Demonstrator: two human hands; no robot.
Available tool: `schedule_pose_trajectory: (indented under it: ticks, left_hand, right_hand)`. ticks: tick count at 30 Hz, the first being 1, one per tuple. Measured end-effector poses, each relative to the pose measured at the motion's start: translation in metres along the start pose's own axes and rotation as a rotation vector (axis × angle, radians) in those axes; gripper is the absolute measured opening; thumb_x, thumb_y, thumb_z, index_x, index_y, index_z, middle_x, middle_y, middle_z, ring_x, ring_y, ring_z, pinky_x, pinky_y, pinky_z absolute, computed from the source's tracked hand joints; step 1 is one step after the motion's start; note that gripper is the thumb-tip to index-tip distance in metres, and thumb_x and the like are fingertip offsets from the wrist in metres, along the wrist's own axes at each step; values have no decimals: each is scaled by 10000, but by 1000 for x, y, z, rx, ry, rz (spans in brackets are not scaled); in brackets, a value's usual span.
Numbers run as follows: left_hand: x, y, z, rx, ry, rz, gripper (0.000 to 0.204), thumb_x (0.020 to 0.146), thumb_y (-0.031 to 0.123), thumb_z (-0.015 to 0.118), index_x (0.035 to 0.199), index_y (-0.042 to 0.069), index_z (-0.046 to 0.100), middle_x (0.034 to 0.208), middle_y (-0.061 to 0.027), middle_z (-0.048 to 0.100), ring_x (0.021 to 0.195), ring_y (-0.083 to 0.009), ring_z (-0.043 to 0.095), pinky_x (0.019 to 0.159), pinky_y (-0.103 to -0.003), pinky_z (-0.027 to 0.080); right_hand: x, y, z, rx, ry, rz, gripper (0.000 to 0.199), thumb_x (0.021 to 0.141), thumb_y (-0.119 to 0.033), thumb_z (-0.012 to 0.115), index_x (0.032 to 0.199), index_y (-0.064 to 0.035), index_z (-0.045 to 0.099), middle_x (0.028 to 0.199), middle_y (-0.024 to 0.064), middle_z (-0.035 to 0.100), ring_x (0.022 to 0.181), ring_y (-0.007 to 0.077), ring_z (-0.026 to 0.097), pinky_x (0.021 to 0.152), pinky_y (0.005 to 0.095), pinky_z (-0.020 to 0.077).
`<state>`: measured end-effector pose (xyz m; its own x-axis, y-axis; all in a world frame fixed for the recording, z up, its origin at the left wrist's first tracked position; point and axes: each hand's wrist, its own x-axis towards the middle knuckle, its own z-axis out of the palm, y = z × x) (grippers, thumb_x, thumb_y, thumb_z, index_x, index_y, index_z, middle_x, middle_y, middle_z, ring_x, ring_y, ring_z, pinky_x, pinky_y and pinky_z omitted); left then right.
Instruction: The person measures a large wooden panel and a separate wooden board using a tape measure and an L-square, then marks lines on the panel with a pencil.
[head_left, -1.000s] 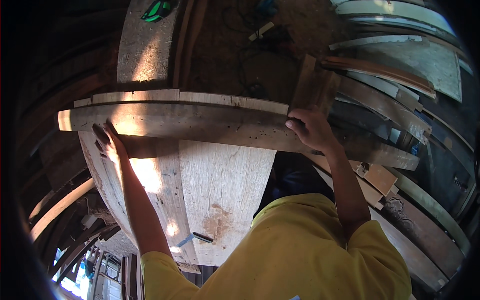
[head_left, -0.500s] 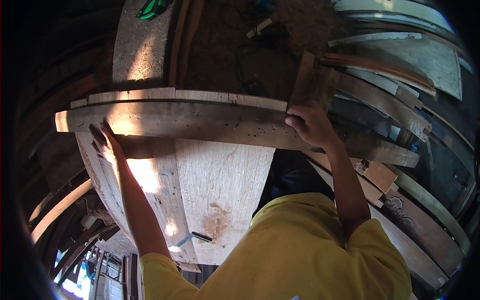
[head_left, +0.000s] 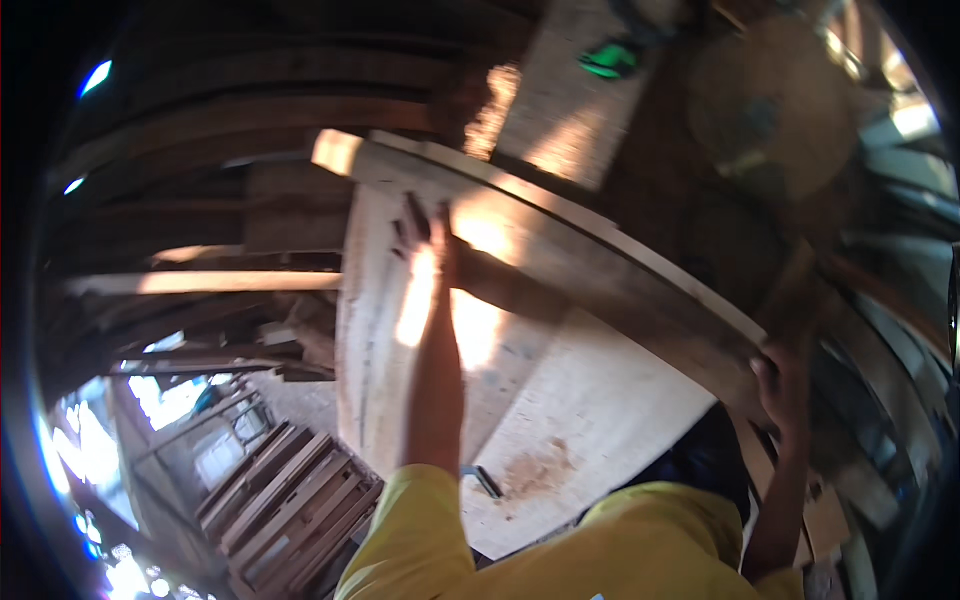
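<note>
A long, dark wooden plank [head_left: 600, 275] lies across the pale wooden tabletop [head_left: 610, 390], running from upper left to lower right. My left hand [head_left: 428, 245] rests near the plank's left part, fingers stretched and spread at its near edge; motion blurs it a little. Toward the plank's right part, my right hand [head_left: 785, 385] is closed over the wood, thumb on its upper face. A small try square [head_left: 484, 481] lies on the tabletop near my body, beside a brown stain.
Beyond the plank, a green and black tool [head_left: 610, 61] sits on a pale board [head_left: 570, 110]. Stacked wood strips [head_left: 285, 505] stand at lower left. More boards [head_left: 870, 340] crowd the right side, blurred. Bright sunlight patches fall across the tabletop and plank.
The view has swung left, so plank and tabletop appear farther right and tilted. Both hands stay at about the same places along the plank.
</note>
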<state>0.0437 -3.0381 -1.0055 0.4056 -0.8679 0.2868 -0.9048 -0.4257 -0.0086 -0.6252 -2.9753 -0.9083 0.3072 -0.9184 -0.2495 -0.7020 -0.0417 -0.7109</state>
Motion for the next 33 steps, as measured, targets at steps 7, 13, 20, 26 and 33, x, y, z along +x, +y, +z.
schedule_pose_trajectory:
  ticks: [7,13,20,26,33]
  left_hand:
    - [9,29,-43,-213,-169,-329,859,999,755,465,1703,288,309,1756,-79,324,1622,-431,225,1240,-767,30]
    - [7,41,-26,-163,-125,-271,841,986,727,526,1674,267,380,1724,-79,386,1572,-436,337,1228,-780,112]
    - [-3,-6,5,-89,3,24,670,1087,584,472,1626,186,458,1654,-147,475,1430,-485,503,1190,-579,387]
    - [9,7,-12,-262,-91,-120,859,1026,783,394,1662,205,414,1719,-79,396,1542,-468,344,1243,-668,209]
    - [-23,-41,3,373,27,232,750,956,574,683,1580,203,497,1641,-147,482,1409,-445,516,1154,-653,394]
  right_hand:
    - [4,-14,-3,1,-10,24,277,984,-254,680,1044,16,679,960,238,687,909,452,664,827,486,514]
    - [0,-15,-8,-44,-12,-1,258,987,-245,679,1035,8,686,942,231,691,911,447,672,832,486,515]
    - [10,-21,-6,-114,14,40,228,923,-268,766,1027,-65,757,945,170,758,903,411,699,877,494,525]
    - [7,-27,-15,-91,-8,55,210,917,-255,756,1021,-73,741,899,163,747,851,407,690,861,485,529]
    - [12,-25,-1,-30,-5,42,300,960,-304,730,1120,-56,676,957,196,710,923,435,695,914,493,526]
